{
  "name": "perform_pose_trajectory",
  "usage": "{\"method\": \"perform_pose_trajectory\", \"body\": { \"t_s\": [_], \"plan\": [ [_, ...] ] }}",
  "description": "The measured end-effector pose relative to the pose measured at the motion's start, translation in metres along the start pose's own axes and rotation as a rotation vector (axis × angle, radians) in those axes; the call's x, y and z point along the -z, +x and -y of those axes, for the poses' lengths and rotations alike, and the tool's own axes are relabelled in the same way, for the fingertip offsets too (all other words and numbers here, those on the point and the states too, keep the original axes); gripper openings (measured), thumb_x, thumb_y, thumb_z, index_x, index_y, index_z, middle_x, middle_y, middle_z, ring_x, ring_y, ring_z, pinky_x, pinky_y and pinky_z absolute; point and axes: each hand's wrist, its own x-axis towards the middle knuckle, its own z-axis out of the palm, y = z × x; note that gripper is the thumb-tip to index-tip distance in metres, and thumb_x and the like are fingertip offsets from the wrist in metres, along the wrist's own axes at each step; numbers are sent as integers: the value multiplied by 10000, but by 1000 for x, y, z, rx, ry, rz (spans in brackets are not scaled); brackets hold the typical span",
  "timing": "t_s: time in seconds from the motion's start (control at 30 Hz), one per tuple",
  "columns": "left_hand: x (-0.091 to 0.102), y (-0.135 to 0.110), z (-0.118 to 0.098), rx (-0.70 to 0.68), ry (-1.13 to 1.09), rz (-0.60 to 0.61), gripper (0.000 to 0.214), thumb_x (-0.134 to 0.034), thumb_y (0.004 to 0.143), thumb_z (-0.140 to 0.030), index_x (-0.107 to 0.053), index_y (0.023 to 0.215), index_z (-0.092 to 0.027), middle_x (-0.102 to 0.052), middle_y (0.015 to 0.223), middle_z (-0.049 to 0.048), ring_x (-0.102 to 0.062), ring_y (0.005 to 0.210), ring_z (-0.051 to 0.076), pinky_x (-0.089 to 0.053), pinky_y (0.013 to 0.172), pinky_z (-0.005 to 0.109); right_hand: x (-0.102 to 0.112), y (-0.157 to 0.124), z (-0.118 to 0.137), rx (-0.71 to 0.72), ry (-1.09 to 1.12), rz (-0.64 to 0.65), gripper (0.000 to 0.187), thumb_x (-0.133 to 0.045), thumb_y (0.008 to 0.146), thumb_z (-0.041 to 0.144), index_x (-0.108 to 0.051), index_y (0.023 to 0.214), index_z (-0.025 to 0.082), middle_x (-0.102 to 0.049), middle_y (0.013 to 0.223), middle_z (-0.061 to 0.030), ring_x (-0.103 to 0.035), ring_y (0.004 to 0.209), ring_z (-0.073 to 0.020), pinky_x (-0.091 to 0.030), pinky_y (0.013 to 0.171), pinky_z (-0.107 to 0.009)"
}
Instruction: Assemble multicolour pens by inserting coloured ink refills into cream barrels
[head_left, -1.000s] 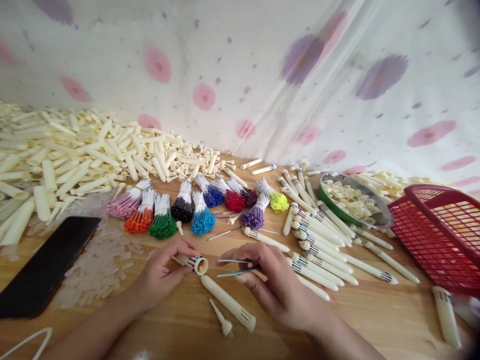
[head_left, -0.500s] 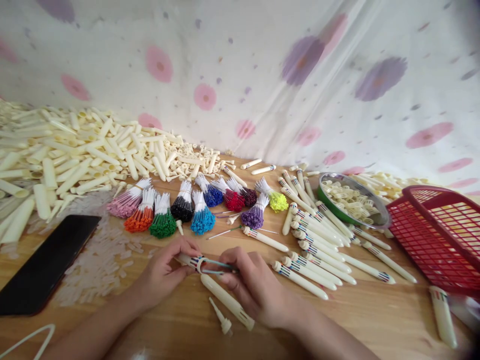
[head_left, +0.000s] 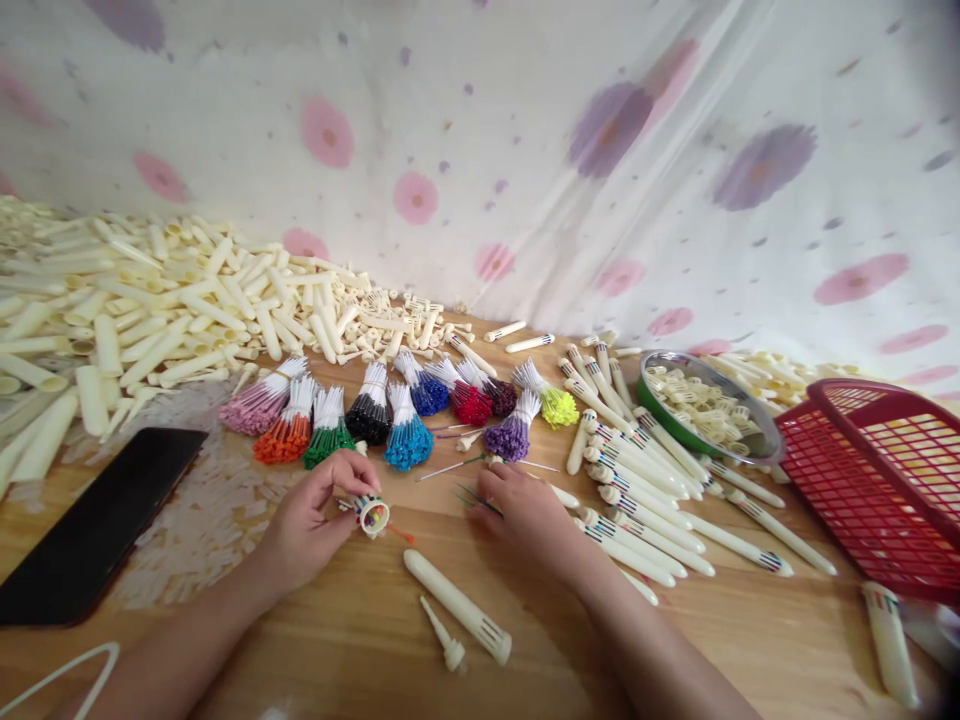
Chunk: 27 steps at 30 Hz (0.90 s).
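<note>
My left hand [head_left: 319, 515] pinches a short cream slotted pen part [head_left: 373, 516], its round open end turned toward me with coloured pieces showing inside. Just right of it is an orange-tipped stick [head_left: 403, 534]; whether it is attached cannot be made out. My right hand [head_left: 525, 510] is low over the table, fingers closed on thin dark green pen refills [head_left: 474, 497] that stick out leftward. Between the hands and nearer me lie a cream pen barrel [head_left: 459, 605] with slots at one end and a small pointed cream piece [head_left: 442, 632].
Bundled coloured refills [head_left: 406, 440] stand behind the hands. Finished-looking multicolour pens [head_left: 637, 470] lie at right, near a green-sided metal bowl [head_left: 675, 440] and a red basket [head_left: 862, 490]. At left are a heap of cream barrels [head_left: 150, 310], clear small pieces [head_left: 195, 530] and a black phone [head_left: 97, 530].
My right hand has drawn away to the right from the slotted part, taking the thin refills with it. My left hand has moved slightly left and turned the part's open end toward me.
</note>
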Motion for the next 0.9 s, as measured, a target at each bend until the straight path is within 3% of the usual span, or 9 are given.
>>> {"method": "perform_pose_trajectory", "body": {
  "t_s": [0.07, 0.13, 0.2, 0.23, 0.3, 0.4, 0.6, 0.73, 0.9],
  "plan": [
    [0, 0, -1, -6, 6, -1, 166, -616, 746, -44, -562, 753, -201, -596, 786, 11, -589, 723, 149, -466, 653, 260, -2, 0, 2, -40, -37, -5, 60, -592, 810, 222, -579, 814, 164, -646, 911, -107, -601, 881, -246, -455, 697, -319],
    [-1, 0, -2, -1, 9, 0, 170, -612, 745, -40, -560, 756, -201, -594, 786, 9, -588, 721, 147, -464, 652, 256, 0, -5, 8, -16, 7, -131, 80, -575, 815, 197, -561, 887, 164, -652, 912, -110, -605, 855, -241, -471, 684, -327],
    [-3, -2, -1, 12, 13, 9, 178, -610, 742, -33, -560, 768, -202, -594, 799, 9, -591, 732, 148, -464, 657, 254, 5, -13, 19, 159, 150, -373, 131, -530, 836, 155, -518, 965, 175, -660, 910, -86, -603, 834, -210, -487, 700, -323],
    [-4, -2, -1, 22, 13, 16, 182, -608, 742, -30, -561, 777, -203, -594, 807, 9, -593, 738, 147, -465, 660, 251, 8, -18, 26, 311, 252, -499, 163, -501, 849, 133, -492, 1005, 180, -661, 926, -74, -598, 846, -189, -493, 732, -316],
    [-6, -4, -2, 45, 11, 28, 179, -605, 747, -34, -567, 790, -204, -593, 819, 9, -595, 745, 147, -466, 658, 244, 13, -26, 39, 559, 366, -598, 298, -492, 843, 82, -434, 1119, 177, -658, 1007, -73, -579, 913, -172, -491, 801, -309],
    [-8, -5, -4, 70, -1, 30, 159, -613, 750, -52, -579, 785, -203, -598, 811, 10, -597, 745, 149, -467, 651, 238, 15, -29, 53, 646, 354, -613, 384, -496, 821, 45, -395, 1174, 156, -662, 1010, -79, -558, 916, -176, -499, 784, -295],
    [-14, -6, -6, 231, -50, -24, 176, -640, 677, -48, -608, 750, -206, -624, 793, 0, -614, 752, 154, -491, 665, 241, 8, -22, 57, 645, 224, -604, 261, -459, 834, 52, -438, 1072, 158, -667, 905, -89, -569, 805, -184, -499, 677, -293],
    [-21, -6, -11, 394, -65, -61, 179, -679, 602, -59, -618, 702, -193, -627, 752, -12, -619, 731, 156, -501, 669, 247, 4, -18, 54, 660, 352, -660, 246, -473, 791, 49, -461, 1006, 167, -634, 780, -53, -552, 719, -166, -503, 636, -266],
    [-23, -1, -16, 452, -36, -52, 148, -705, 588, -112, -637, 694, -188, -637, 695, -18, -616, 710, 164, -505, 694, 271, -10, -6, 45, 656, 449, -788, 288, -506, 785, 69, -477, 1048, 183, -636, 786, -50, -594, 748, -159, -527, 653, -253]
  ]
}}
